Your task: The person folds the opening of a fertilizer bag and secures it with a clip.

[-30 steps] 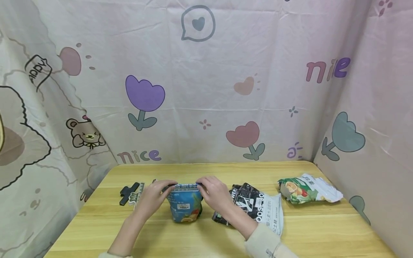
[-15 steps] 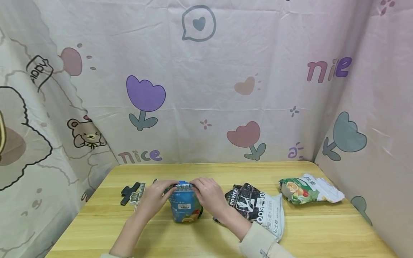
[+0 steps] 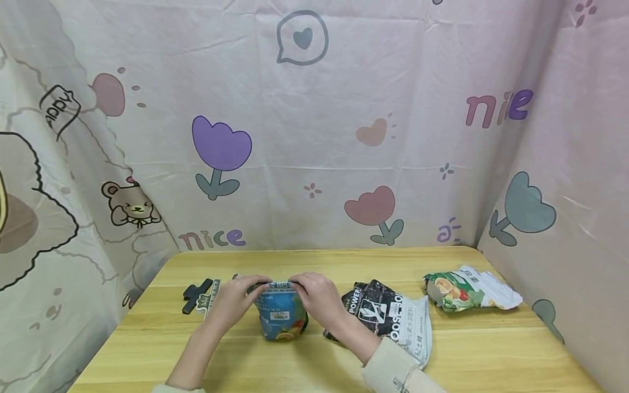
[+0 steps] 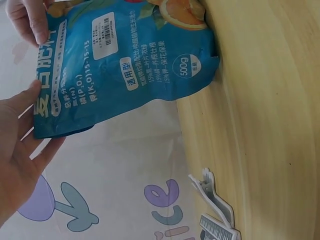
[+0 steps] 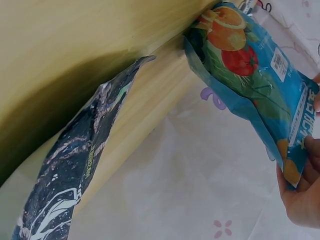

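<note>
A blue pouch (image 3: 282, 314) with fruit pictures stands upright on the table in the head view. My left hand (image 3: 235, 299) pinches its top left corner, thumb in front and fingers behind. At the top right corner my right hand (image 3: 318, 299) grips the folded edge. The left wrist view shows the pouch (image 4: 125, 60) with its white label, the left hand (image 4: 20, 145) at its top edge. In the right wrist view the right hand (image 5: 302, 185) holds the other corner of the pouch (image 5: 250, 75).
Right of the pouch lies a black and white bag (image 3: 388, 316), under the right forearm. Farther right is a green and white bag (image 3: 469, 289). A black clip (image 3: 197, 296) and a piano-patterned clip (image 3: 212, 297) lie on the left. A printed curtain (image 3: 304, 136) hangs behind the table.
Both hands have stayed at the pouch's top, with the right hand moved slightly left. The top edge is folded lower than a second ago.
</note>
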`<state>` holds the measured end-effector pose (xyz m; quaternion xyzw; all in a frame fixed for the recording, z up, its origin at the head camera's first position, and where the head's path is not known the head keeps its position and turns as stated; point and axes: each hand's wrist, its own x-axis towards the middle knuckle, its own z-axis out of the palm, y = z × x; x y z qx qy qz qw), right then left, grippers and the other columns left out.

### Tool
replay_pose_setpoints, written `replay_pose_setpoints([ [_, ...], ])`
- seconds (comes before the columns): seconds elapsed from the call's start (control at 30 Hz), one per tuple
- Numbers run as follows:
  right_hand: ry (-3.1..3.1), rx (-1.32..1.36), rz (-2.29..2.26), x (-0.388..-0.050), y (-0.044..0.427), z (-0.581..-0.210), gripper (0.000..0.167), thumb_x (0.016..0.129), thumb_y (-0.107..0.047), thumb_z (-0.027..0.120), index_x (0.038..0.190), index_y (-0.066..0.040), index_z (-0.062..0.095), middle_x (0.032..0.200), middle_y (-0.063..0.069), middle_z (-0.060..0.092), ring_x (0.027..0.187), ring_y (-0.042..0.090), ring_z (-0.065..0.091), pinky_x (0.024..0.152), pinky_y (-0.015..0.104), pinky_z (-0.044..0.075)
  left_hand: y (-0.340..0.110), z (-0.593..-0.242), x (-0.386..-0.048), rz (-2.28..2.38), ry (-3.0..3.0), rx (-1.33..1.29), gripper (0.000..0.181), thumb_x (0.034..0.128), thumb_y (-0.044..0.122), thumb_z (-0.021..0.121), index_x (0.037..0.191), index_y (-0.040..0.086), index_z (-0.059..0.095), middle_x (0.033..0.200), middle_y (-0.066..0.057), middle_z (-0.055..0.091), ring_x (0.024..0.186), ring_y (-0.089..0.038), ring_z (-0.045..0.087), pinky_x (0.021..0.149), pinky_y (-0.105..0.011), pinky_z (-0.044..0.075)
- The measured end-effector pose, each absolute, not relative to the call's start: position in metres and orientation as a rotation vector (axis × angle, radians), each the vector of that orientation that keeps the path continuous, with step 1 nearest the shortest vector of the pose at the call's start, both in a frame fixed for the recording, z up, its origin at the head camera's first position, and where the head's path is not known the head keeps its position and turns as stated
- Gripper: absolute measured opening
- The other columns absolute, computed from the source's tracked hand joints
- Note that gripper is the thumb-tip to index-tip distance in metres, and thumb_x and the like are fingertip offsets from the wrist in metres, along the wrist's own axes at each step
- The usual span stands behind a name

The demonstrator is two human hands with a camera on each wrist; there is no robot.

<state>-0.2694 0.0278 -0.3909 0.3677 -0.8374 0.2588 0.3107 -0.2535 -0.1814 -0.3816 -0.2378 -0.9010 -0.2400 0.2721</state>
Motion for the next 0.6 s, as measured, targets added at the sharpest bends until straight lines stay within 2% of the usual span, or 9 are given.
replay_pose_setpoints([
  [0.17,-2.253,0.926,0.749,-0.270,0.026,-0.390,0.009,0.088,-0.012,0.062,0.092,-0.010,0.070,0.087,-0.001,0.068,0.078,0.010,0.063,0.067,0.019,0.050,-0.184,-0.382,-0.257,-0.729,-2.439,-0.630,0.011,0.0829,0.015,0.068,0.093,0.017,0.071,0.086,0.002,0.069,0.075,-0.016,0.064,0.066,-0.034,0.052],
  [0.37,-2.264,0.878,0.830,-0.273,0.024,-0.390,0.006,0.086,-0.011,0.065,0.087,-0.009,0.071,0.083,0.000,0.068,0.075,0.010,0.064,0.065,0.018,0.051,-0.186,-0.385,-0.261,-0.806,-2.422,-0.618,0.009,0.0826,0.014,0.068,0.091,0.016,0.072,0.083,0.004,0.069,0.066,-0.008,0.060,0.059,-0.027,0.048],
  [0.6,-2.260,0.840,0.894,-0.275,0.021,-0.390,0.008,0.086,-0.011,0.064,0.085,-0.008,0.071,0.081,0.001,0.069,0.072,0.009,0.064,0.063,0.017,0.050,-0.186,-0.386,-0.264,-0.829,-2.439,-0.560,0.008,0.0826,0.014,0.068,0.089,0.016,0.073,0.081,0.004,0.069,0.066,-0.007,0.059,0.066,-0.037,0.047],
])
